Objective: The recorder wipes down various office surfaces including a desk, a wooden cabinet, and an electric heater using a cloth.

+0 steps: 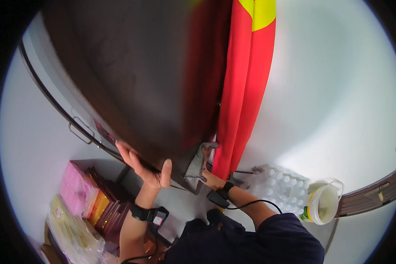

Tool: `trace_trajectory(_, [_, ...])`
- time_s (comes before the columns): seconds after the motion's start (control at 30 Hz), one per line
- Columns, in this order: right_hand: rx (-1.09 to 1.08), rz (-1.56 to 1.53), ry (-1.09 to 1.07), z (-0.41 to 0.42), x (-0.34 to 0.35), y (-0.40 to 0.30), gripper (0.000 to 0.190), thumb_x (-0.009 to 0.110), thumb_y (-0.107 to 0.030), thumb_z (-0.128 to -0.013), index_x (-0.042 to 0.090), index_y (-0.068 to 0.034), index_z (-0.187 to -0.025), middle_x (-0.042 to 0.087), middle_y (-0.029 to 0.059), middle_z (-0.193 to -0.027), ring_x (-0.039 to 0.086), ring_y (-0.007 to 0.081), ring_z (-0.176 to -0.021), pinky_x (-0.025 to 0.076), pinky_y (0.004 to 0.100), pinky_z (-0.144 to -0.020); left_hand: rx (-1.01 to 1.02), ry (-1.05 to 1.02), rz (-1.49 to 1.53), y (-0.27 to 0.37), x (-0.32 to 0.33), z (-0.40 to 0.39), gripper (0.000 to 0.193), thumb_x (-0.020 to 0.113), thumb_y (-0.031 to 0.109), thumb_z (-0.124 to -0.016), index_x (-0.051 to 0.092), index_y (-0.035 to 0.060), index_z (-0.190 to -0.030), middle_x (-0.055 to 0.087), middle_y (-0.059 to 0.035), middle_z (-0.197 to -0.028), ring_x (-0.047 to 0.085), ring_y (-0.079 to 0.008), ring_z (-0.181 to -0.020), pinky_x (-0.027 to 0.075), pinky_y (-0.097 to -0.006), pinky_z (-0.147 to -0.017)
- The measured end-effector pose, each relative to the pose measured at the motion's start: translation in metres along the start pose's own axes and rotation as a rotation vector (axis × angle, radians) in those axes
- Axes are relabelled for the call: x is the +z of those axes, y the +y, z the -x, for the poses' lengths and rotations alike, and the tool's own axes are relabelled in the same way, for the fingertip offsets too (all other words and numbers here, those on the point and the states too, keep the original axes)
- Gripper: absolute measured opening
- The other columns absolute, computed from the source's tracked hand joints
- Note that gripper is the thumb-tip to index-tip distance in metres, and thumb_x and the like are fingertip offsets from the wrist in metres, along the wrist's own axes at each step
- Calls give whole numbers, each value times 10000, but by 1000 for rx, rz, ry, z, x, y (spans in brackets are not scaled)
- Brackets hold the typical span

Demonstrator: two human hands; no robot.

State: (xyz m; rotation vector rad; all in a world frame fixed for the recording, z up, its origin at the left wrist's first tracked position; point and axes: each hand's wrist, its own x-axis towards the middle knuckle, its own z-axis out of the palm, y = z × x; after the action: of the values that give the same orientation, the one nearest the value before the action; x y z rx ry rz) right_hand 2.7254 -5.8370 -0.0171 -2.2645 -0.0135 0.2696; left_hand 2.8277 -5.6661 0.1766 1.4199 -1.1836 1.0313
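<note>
A large dark panel with a glossy face fills the upper middle of the view and reflects red. My left hand is at its lower left edge, thumb on the face and fingers along the side. My right hand presses a grey cloth against the panel near its lower right corner; the cloth hides part of the fingers. Just right of this hand hangs a red and yellow fabric. Each wrist wears a black strap with a small device and a cable.
Pink boxes, dark red boxes and a plastic-wrapped package are stacked at lower left. Bottles in clear wrap and a white bucket stand at lower right. A white wall rises behind the fabric.
</note>
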Motion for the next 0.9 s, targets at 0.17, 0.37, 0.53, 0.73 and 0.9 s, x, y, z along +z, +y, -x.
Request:
trace_trajectory(0.17, [-261,-523,519,8,37,-1,518,590,-276,-820,420,22,-1207,377,158,-1312,429,264,-1144,301,320,-1002,30,18,-29,-6,2,-2,805,598,133,-726,133,28,-1375,53,-261,-1422,74,-385,-1325,83,-447,-1060])
trace_trajectory(0.37, [174,-1284,390,23,-43,-56,320,464,-281,-876,542,-46,-1078,603,82,-946,586,197,-815,471,313,-771,-6,20,60,-15,-9,0,713,626,161,-657,352,10,-1297,231,-271,-1376,214,-431,-1280,154,-503,-1033])
trace_trajectory(0.53, [-118,-583,607,65,-117,-187,366,514,-86,-785,481,25,-1132,540,81,-1027,520,191,-964,397,286,-849,-147,-18,115,14,-46,-7,465,562,127,-709,498,-49,-1135,434,-265,-1213,400,-391,-1156,308,-429,-957])
trace_trajectory(0.73, [-364,125,282,68,-90,-265,447,549,-42,-756,428,29,-1181,508,187,-1081,506,274,-1037,398,331,-871,-928,-112,911,58,-66,25,409,394,310,-923,474,-38,-1122,530,-136,-994,539,-240,-870,433,-303,-752])
trace_trajectory(0.9, [-556,269,37,56,-107,-277,279,597,-104,-794,553,9,-1045,602,169,-935,612,242,-765,486,287,-640,-1724,105,1578,43,-89,39,518,398,423,-898,422,34,-1240,537,-144,-1148,516,-273,-1066,385,-391,-956])
